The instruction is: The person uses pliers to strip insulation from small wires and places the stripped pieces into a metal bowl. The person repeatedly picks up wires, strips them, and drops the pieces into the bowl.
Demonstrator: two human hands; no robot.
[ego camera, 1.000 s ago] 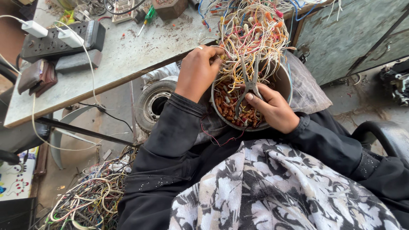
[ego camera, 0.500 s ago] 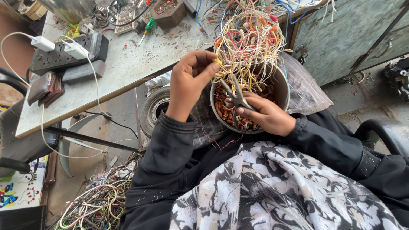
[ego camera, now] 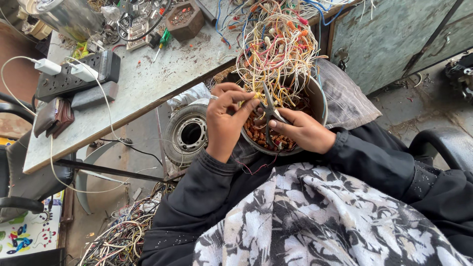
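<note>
- Wires [ego camera: 276, 47], a big tangled bundle, spill from a bowl [ego camera: 319, 101] on the lap.
- Left hand [ego camera: 225, 123] pinches one yellow wire end.
- Right hand [ego camera: 303, 130] grips scissors [ego camera: 268, 111], clamped shut on the handles.
- Many cut bits [ego camera: 261, 133] already fill the bowl; most wires look uncut.

My left hand [ego camera: 224, 123] is pinching thumb and fingertips together just left of the bowl [ego camera: 320, 101] rim; my right hand [ego camera: 303, 130] is curling, fingers closed, over its near edge, both forearms converging.
</note>
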